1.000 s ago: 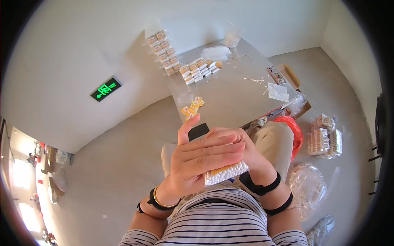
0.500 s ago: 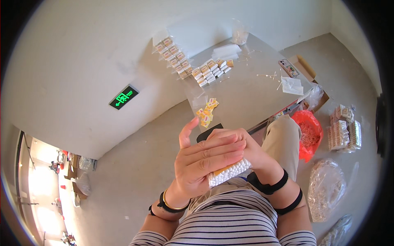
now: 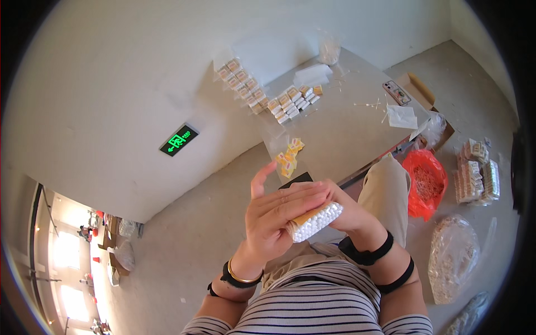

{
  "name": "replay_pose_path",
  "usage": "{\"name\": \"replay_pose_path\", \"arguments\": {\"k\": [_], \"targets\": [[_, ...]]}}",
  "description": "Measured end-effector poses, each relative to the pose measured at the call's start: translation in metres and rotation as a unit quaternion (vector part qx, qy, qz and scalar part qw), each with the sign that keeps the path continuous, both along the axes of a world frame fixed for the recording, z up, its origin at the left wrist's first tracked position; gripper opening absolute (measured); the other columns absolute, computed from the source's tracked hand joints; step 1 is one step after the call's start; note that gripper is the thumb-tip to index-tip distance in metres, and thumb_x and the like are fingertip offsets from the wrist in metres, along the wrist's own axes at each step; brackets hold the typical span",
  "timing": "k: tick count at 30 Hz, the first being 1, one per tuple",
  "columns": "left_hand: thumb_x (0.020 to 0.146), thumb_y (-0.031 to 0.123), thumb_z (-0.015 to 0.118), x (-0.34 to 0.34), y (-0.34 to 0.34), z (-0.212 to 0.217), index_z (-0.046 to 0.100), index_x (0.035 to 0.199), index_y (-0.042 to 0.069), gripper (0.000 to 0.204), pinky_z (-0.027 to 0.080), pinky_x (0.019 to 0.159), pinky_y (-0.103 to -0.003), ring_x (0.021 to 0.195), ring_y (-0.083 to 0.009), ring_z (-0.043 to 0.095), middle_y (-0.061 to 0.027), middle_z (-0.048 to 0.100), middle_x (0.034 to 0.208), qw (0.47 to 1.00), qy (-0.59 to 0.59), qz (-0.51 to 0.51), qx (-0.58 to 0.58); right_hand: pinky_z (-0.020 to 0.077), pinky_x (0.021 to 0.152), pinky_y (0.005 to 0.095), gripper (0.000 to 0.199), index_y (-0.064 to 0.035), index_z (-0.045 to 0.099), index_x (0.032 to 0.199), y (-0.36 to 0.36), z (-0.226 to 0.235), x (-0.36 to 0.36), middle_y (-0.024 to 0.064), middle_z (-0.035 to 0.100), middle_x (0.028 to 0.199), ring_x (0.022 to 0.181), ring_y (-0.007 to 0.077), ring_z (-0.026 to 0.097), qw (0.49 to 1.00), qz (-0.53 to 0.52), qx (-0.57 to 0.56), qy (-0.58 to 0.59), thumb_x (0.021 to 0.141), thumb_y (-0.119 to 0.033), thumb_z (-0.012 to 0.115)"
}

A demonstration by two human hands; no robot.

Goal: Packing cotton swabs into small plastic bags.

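Note:
A thick bundle of cotton swabs point(image 3: 316, 221) with white tips and tan sticks lies between both palms, close to my chest. My left hand point(image 3: 273, 215) presses on it from above with flat fingers and the thumb raised. My right hand point(image 3: 349, 213) cups it from beneath and behind. A small dark object point(image 3: 296, 179) shows just beyond my fingers. Further out on the grey table point(image 3: 346, 134) lies a clear bag of small yellow packets point(image 3: 288, 157).
Rows of small packed boxes point(image 3: 267, 98) run across the table's far side, beside a white sheet, loose swabs, a phone point(image 3: 394, 92) and a cardboard box. On the floor at right: a red bag point(image 3: 425, 184), stacked packs point(image 3: 474, 170) and clear bags point(image 3: 452, 257).
The view has tilted so the table sits further right and higher. My hands keep the same hold on the swab bundle, with the left fingers shifting slightly over it.

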State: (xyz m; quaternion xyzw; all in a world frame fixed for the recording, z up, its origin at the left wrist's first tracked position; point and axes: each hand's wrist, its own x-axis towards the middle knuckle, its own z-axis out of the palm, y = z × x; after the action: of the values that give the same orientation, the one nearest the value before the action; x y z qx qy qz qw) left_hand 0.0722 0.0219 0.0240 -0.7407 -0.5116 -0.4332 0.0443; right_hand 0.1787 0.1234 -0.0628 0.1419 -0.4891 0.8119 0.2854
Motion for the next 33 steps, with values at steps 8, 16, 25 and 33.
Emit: {"name": "replay_pose_path", "arguments": {"k": [8,16,25,33], "targets": [[0.083,0.015,0.076,-0.015,-0.012,-0.006,0.072,0.112,0.011,0.030,0.031,0.111,-0.045,0.103,-0.0183,0.071,-0.0056,0.075,0.108,0.999,-0.035,0.030,-0.021,0.0489,0.084,0.0281,0.013,0.0003,0.069,0.102,0.003,0.008,0.001,0.0036,0.070,0.097,0.093,0.0108,0.062,0.987,-0.117,0.073,-0.088,0.090,-0.004,0.064],[0.069,0.017,0.086,-0.025,-0.021,0.001,0.071,0.121,0.016,0.055,0.042,0.084,-0.033,0.076,-0.0157,0.059,0.0024,0.070,0.094,0.994,0.027,0.106,0.011,0.0490,0.081,0.0304,0.015,0.0008,0.069,0.101,0.005,0.008,-0.004,0.0084,0.069,0.092,0.089,0.0151,0.063,0.947,-0.186,0.175,-0.193,0.088,-0.006,0.066],[0.065,0.018,0.089,-0.034,-0.027,0.009,0.071,0.118,0.011,0.056,0.038,0.075,-0.032,0.067,-0.0123,0.056,0.0075,0.067,0.079,0.992,0.032,0.118,0.043,0.0473,0.081,0.0280,0.017,0.0015,0.071,0.101,0.002,0.007,-0.020,0.0058,0.067,0.092,0.089,0.0129,0.062,0.970,-0.092,0.121,-0.188,0.086,0.000,0.063],[0.062,0.026,0.095,-0.047,-0.032,0.000,0.062,0.110,0.006,0.062,0.036,0.077,-0.037,0.068,-0.0143,0.058,0.0010,0.071,0.084,0.987,0.030,0.141,0.068,0.0472,0.083,0.0275,0.018,0.0005,0.072,0.102,0.003,0.009,-0.035,0.0053,0.067,0.094,0.090,0.0120,0.062,0.976,-0.043,0.099,-0.189,0.086,0.000,0.062]]}}
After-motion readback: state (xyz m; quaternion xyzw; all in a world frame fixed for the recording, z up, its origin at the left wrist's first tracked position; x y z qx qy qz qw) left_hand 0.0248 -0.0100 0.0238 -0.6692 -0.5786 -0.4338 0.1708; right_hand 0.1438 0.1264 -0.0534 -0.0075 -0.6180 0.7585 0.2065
